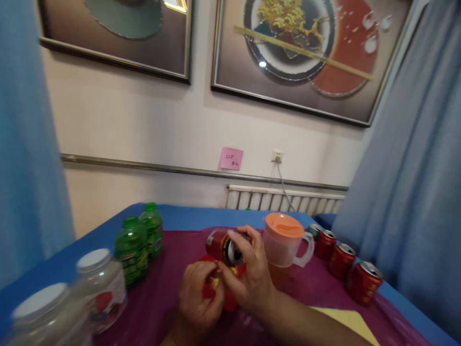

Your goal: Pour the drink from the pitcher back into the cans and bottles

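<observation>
My right hand (250, 266) curls over a red and black drink can (218, 243), which is tilted with its silver top toward the palm. Its thumb reaches down to the fingertips of my left hand (200, 295). Those left fingers are closed in a pinch; whatever small thing lies between them is hidden. Just behind and below both hands is a red object with yellow marks (231, 299), mostly covered, so I cannot tell its kind. To the right of the can stands a translucent pitcher (275, 247) with an orange lid.
Red cans (363, 283) line the table's right side near a yellow sheet (347, 319). On the left stand green bottles (131, 252) and clear jars (104, 293) with white lids. A purple cover (162, 293) lies over the blue table (187, 218); a radiator (259, 198) is behind.
</observation>
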A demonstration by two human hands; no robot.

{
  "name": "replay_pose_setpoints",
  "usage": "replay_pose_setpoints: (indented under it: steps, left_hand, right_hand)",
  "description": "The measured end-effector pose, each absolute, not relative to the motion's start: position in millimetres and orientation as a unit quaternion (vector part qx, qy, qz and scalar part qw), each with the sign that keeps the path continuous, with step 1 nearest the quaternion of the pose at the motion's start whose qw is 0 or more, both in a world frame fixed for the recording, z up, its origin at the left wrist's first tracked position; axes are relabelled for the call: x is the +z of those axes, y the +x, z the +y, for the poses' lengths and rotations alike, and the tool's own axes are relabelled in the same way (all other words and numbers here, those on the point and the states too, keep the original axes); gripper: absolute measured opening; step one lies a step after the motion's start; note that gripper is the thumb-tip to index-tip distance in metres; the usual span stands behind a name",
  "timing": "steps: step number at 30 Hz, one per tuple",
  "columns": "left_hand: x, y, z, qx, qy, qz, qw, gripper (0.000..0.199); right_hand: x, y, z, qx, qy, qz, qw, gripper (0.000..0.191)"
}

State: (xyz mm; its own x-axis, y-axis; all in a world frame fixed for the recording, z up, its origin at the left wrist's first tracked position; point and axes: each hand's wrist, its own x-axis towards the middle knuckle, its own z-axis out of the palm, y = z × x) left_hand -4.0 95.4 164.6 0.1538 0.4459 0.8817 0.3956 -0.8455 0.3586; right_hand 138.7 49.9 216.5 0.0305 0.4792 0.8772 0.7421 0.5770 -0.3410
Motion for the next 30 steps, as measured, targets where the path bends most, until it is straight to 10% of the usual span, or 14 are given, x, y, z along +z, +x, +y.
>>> replay_pose_setpoints:
  steps: [7, 20, 30]
  left_hand:
    - [154.9, 10.4, 109.7, 0.526, 0.822, 0.217, -0.013, 0.064]
    - [138.6, 22.6, 105.0, 0.397, 0.859, 0.265, 0.183, 0.069]
    - [152.1, 27.4, 100.8, 0.445, 0.832, 0.301, 0.138, 0.057]
  right_hand:
    - [173.0, 170.8, 27.7, -0.161, -0.472, -0.657, 0.565, 0.091]
    - [134.9, 174.8, 23.7, -0.043, -0.472, -0.635, 0.610, 0.088]
    - [128.9, 160.6, 25.5, 0.168, -0.520, -0.533, 0.646, 0.082]
